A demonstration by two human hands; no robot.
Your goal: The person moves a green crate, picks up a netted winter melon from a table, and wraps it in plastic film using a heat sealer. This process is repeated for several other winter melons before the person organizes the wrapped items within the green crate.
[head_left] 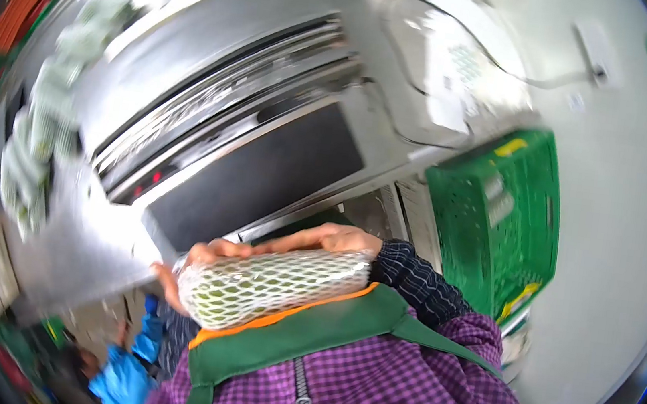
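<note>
Close against my chest I hold a long bundle of green produce in white foam netting, with clear plastic film shining over it. My left hand grips its left end, thumb at the end face and fingers over the top edge. Along the far side near the right end lies my right hand, its fingers closed against the bundle and partly hidden behind it. The kind of produce under the netting cannot be made out. Just beyond my hands is a metal wrapping machine with a dark flat plate.
More foam-netted produce lies on the metal table at left. A green crate stands at right. Behind it are a white plastic bag and a black cable. A person in a blue sleeve is at lower left.
</note>
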